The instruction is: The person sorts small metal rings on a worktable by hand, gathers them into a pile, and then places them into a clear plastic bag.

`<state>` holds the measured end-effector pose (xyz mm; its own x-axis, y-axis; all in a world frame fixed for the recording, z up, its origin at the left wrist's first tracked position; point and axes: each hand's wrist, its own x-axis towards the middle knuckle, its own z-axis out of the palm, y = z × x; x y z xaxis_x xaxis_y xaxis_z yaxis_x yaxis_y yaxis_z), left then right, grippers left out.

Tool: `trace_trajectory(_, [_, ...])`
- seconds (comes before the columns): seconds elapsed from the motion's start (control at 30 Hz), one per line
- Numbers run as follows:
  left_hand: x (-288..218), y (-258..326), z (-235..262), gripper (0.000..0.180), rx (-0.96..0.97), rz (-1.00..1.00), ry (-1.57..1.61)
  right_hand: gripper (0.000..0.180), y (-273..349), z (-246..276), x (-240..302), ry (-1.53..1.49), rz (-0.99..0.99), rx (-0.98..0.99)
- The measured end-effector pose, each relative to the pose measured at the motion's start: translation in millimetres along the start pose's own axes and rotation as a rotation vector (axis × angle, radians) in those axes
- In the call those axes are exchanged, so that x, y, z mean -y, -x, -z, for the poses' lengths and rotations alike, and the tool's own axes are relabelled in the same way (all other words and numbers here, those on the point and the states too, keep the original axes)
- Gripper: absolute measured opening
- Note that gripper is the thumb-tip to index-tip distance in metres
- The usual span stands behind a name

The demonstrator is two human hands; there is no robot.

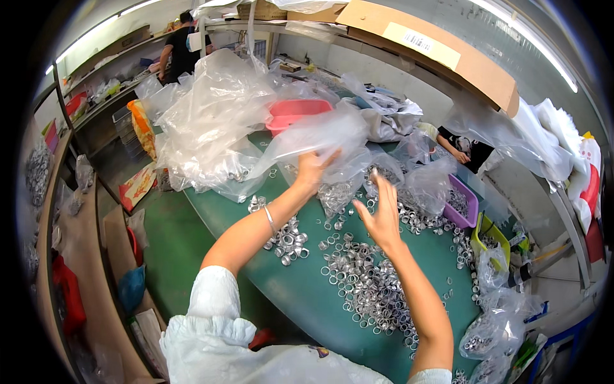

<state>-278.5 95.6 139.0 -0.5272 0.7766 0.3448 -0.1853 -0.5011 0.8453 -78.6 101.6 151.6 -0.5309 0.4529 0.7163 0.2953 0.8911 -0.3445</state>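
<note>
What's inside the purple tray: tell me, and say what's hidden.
The purple tray holds a pile of small silvery metal pieces. Only the top of the pile shows; the tray's bottom and anything beneath those pieces are covered.

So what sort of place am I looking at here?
Probably a small workshop or packing room: loose metal rings lie heaped on a green table, with clear plastic bags and colored bins around them.

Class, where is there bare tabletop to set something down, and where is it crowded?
Bare green tabletop lies between the smaller ring pile, the larger ring pile and the left edge. Plastic bags crowd the far side, around the left hand.
</note>
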Motion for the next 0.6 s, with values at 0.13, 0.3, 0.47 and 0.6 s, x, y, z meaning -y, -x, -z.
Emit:
trace_trajectory(0.13, [-21, 13, -23, 0.023, 0.12, -0.152, -0.254, 0.069, -50, -23, -5, 0.27, 0.175, -0.066])
trace_trajectory(0.3, [-63, -15, -3, 0.032, 0.176, -0.296, -0.401, 0.013, -87, -25, -1, 0.353, 0.335, -0.067])
trace_trajectory(0.47, [-99, -41, 13, 0.03, 0.211, -0.484, -0.565, 0.015, -118, -2, 17, 0.434, 0.363, -0.259])
trace_trajectory(0.6, [-122, -67, 16, 0.014, 0.165, -0.513, -0.591, 0.018, -127, 41, 5, 0.345, 0.045, -0.395])
